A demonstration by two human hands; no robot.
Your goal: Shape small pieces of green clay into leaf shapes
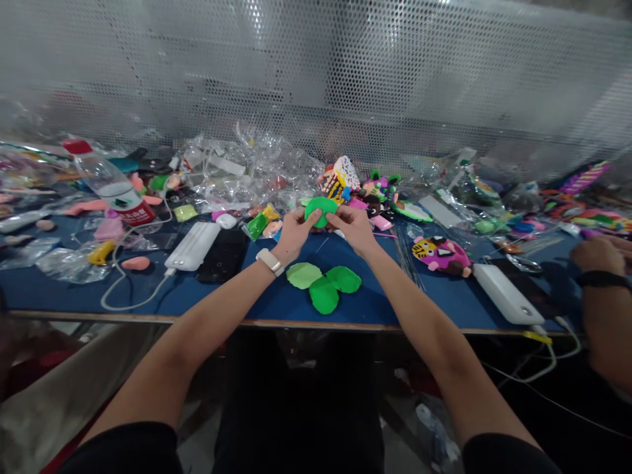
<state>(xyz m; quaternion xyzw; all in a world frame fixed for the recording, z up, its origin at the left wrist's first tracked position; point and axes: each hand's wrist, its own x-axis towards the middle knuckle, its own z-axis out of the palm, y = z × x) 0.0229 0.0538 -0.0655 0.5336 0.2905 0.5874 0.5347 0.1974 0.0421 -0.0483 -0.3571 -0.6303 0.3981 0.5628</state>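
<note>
Between my two hands I hold up a flat, round green clay disc (322,210), above the blue table. My left hand (296,232), with a pale watch on its wrist, pinches the disc's left edge. The right side of it is pinched by my right hand (351,227). Below, on the tabletop, lie a light green clay piece (303,275), a brighter green piece (324,295) and another green piece (347,280), touching or overlapping near their middle. All are thin and flat with uneven edges.
A bottle with a red cap (111,184), a white power bank (193,246) and a black phone (224,255) are on the left. Crumpled plastic wrapping (261,171) lines the back. Rightward lie a colourful clay figure (442,256), another power bank (508,293) and a co-worker's hand (600,255).
</note>
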